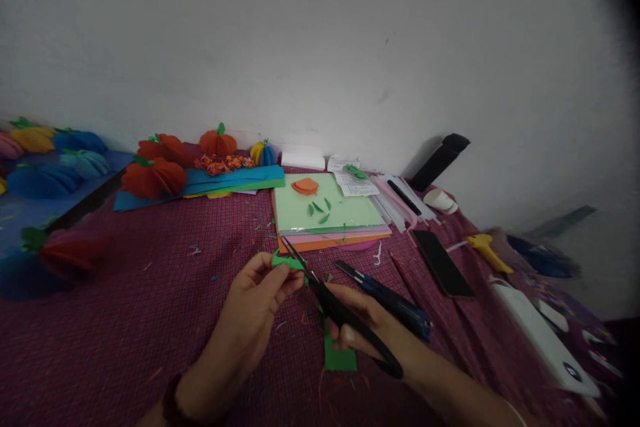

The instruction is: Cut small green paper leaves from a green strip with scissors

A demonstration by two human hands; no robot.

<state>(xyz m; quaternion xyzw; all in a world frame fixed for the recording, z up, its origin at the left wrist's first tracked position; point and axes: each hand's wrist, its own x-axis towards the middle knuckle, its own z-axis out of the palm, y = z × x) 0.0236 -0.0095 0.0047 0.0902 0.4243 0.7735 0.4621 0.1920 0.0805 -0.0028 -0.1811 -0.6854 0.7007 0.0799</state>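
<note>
My left hand [260, 293] pinches a small green paper piece [285, 260] between thumb and fingers, just above the maroon cloth. My right hand [367, 330] grips black-handled scissors [325, 293], whose blades reach up-left into the green piece. A larger green paper scrap [340, 355] lies on the cloth under my right hand. Beyond my hands lies a stack of coloured paper sheets [330, 217] with orange cut-outs [305, 185] and small green leaf shapes on top.
Blue-handled scissors [395, 300] and a dark phone [443, 263] lie to the right, with a yellow glue gun [487, 250] and white boxes beyond. Paper pumpkins [153, 173] in orange, blue and yellow line the left and back. A white wall stands behind.
</note>
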